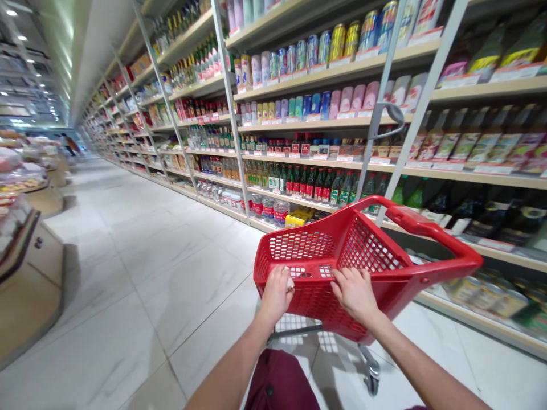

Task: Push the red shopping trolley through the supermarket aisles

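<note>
A red plastic shopping cart (314,304) with perforated walls stands sideways in front of me, its handle pointing right. My left hand (277,289) is closed over the near rim, close to the cart's left corner. Something small and whitish shows by its thumb; I cannot make out what it is. Farther right on the same rim, my right hand (354,289) is closed with its fingers curled over the edge. The visible part of the basket holds no goods. Below it, a caster wheel (372,376) touches the floor.
Tall shelves (342,122) with cans and bottles run along the right side into the distance. A metal upright with a grey loop (391,119) rises behind the cart. Display counters (32,273) line the left. Pale tiled floor (115,273) lies between; distant people (69,144) stand far off.
</note>
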A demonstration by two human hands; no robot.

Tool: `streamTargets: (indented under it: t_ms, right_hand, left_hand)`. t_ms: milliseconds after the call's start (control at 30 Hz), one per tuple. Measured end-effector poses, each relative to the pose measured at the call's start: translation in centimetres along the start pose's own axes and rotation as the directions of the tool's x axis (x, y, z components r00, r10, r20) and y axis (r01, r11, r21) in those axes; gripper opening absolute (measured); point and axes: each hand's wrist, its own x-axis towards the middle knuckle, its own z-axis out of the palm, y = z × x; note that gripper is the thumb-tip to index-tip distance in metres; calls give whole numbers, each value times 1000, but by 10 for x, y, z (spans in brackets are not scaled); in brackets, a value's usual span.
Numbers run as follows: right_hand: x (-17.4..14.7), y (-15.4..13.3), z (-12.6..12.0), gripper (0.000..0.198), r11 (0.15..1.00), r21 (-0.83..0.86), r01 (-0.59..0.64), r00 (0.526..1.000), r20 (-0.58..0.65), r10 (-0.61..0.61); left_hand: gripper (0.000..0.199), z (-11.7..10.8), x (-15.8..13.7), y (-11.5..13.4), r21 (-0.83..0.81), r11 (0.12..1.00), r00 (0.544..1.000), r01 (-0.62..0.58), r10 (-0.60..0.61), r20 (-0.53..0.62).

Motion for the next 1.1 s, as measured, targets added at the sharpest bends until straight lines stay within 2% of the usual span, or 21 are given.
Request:
streamTargets:
  t_ms: [100, 200, 267, 333, 400, 467, 500, 567, 633, 700, 767, 833, 900, 967, 1033, 1100]
  right_hand:
    - [1, 2, -1, 28, 1000, 2, 30, 999, 17, -30]
    - [1, -2, 0, 29, 999, 14, 31, 999, 10, -32]
    - [2, -10, 1, 28, 1000, 13, -15, 1000, -5, 15]
    - [3, -18, 0, 28, 999, 15, -50, 999, -10, 50]
    - [5, -20, -1, 29, 999, 22, -32, 999, 5, 32]
    - [5, -12, -4, 31, 1000, 22, 6, 1000, 20, -7]
    - [5, -4, -6, 33, 1000, 10, 8, 1000, 15, -8]
    - [3, 14, -10, 36, 1000, -30, 1, 1000, -9, -1]
    - [2, 28, -13, 35, 998, -58, 2, 1000, -22, -3]
    - [1, 33, -14, 32, 998, -54, 13, 1000, -7, -13]
    - [2, 28, -14, 32, 999, -37, -5, 1000, 2, 5]
    - [4, 21, -13, 33, 1000, -22, -6, 1000, -2, 6]
    - [4, 17, -12, 32, 1000, -11, 20, 1000, -16, -20]
    - [3, 17, -11, 31, 999, -11, 43, 999, -26, -44]
    - [1, 18, -10, 30, 999, -20, 45, 999, -27, -46]
    - [2, 18, -9, 29, 999, -38, 31, 999, -15, -31]
  left_hand:
    - [55, -21, -4, -37, 4, 1000, 995, -13, 12, 102]
    - [50, -38, -12, -70, 28, 999, 993, 29, -32, 117]
    - [47, -35, -14, -69, 43, 997, 994, 65, -68, 86]
    - [49, -21, -10, -46, 47, 997, 996, 54, -57, 67]
    - [52, -5, -4, -18, 36, 999, 995, -35, 32, 89]
    - [55, 1, 0, -5, 27, 990, 984, -136, 131, 124]
    - [55, -2, -1, -9, 34, 986, 979, -161, 155, 133]
    - [53, -14, -10, -32, 80, 987, 984, -139, 129, 120]
    - [46, -28, -22, -61, 166, 986, 999, 3, -10, 40]
    - [43, -34, -30, -75, 218, 973, 997, 80, -80, -10]
    - [45, -28, -30, -69, 224, 972, 998, 64, -60, -23]
    - [50, -20, -27, -55, 221, 975, 1000, -26, 22, 17]
    - [52, -19, -27, -52, 219, 973, 996, -77, 64, 65]
    - [50, -26, -34, -65, 234, 972, 998, -27, 13, 63]
    - [46, -33, -42, -80, 259, 960, 994, 105, -102, -27]
    - [48, -30, -44, -81, 240, 958, 985, 155, -132, -109]
